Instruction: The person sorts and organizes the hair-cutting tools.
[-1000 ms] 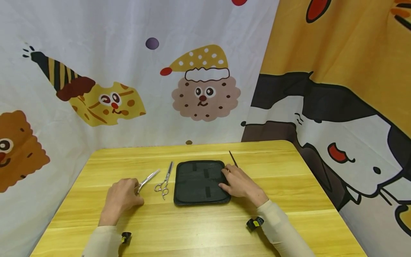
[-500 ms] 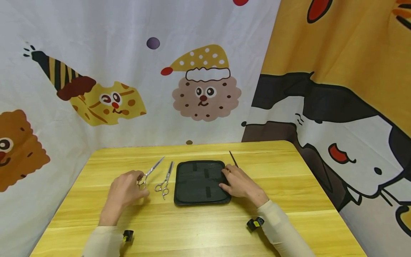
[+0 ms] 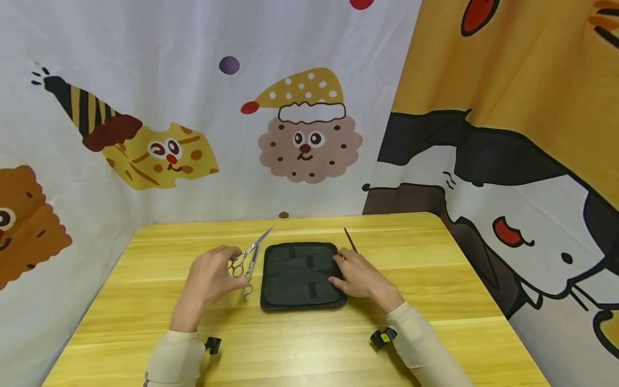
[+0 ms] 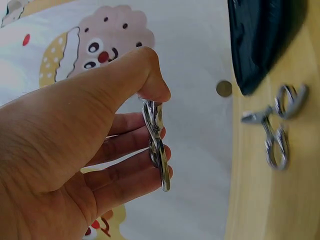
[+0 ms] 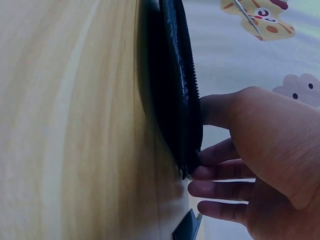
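Note:
My left hand (image 3: 210,277) pinches a silver pair of hair scissors (image 4: 161,145) between thumb and fingers, near the finger rings. Their blades point up and away, to the right, in the head view. Behind the held pair, a second pair of silver hair scissors (image 3: 253,259) lies on the table, partly overlapped by the left hand. A flat black zip case (image 3: 295,274) rests to the right of them. My right hand (image 3: 360,274) touches the case's right edge, its thumb over the top side and its fingers fairly straight at the rim and corner.
A thin black stick-like item (image 3: 351,239) lies beyond the right hand, partly hidden by it. The yellow wood-grain table (image 3: 300,344) ends at a printed curtain (image 3: 193,97). A black wrist-camera mount (image 3: 213,345) sits beside each sleeve.
The left hand has lifted the scissors and carried them right and away from the body, over the second pair. The right hand and the case have stayed put.

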A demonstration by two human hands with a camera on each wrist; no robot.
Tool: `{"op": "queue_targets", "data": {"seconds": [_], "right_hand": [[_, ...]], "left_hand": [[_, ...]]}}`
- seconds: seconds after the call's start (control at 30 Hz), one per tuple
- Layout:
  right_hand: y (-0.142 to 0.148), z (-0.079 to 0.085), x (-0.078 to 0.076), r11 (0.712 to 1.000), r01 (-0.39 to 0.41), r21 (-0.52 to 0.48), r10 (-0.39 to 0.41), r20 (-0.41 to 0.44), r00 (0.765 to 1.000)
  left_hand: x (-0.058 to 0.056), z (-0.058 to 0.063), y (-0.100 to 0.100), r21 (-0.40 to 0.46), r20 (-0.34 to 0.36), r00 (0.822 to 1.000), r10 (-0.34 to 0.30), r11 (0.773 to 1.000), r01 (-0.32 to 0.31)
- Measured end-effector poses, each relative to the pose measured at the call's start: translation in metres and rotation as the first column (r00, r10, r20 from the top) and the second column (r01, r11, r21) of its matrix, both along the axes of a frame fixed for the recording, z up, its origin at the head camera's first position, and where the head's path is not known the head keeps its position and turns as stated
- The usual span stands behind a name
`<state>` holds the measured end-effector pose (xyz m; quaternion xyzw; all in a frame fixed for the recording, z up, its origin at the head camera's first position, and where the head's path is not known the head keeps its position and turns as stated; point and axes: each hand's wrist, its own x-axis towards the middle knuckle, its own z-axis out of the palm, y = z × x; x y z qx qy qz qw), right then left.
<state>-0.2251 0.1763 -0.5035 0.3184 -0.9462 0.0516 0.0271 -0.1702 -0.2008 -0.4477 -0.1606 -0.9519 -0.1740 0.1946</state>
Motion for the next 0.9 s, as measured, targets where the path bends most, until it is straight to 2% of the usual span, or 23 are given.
{"op": "queue_targets", "data": {"seconds": [0.33, 0.67, 0.9], "right_hand": [[0.001, -0.001, 0.0, 1.0, -0.007, -0.003, 0.007, -0.009, 1.0], [0.001, 0.002, 0.0, 1.0, -0.012, 0.021, 0.012, -0.012, 1.0], [0.002, 0.003, 0.0, 0.999, -0.021, 0.025, 0.021, -0.012, 1.0]], "left_hand": [[-0.005, 0.01, 0.026, 0.01, -0.016, 0.998, -0.057, 0.998, 0.057], [-0.009, 0.013, 0.052, 0.012, -0.024, 0.994, -0.104, 0.994, 0.105], [-0.007, 0.013, 0.061, -0.022, -0.032, 0.993, -0.117, 0.993, 0.116]]}}
